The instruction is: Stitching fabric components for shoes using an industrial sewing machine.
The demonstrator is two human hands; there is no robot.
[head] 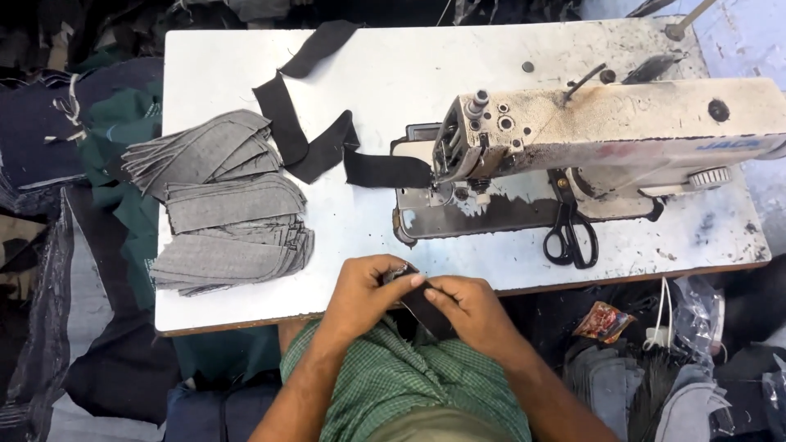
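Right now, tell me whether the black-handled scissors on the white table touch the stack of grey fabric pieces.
Apart. The head view shows the black-handled scissors lying under the sewing machine's arm, with bare white table between them and the stack of grey fabric pieces.

A table (368,74) fills the middle of the frame. On its right half stands a sewing machine (606,131), with scissors (571,233) lying just in front of it. A cloth strip (327,139) runs from the machine's needle end toward the upper middle. Stacks of cut fabric pieces (221,205) lie at centre left. At the bottom centre, both hands (417,303) meet at the table's near edge.
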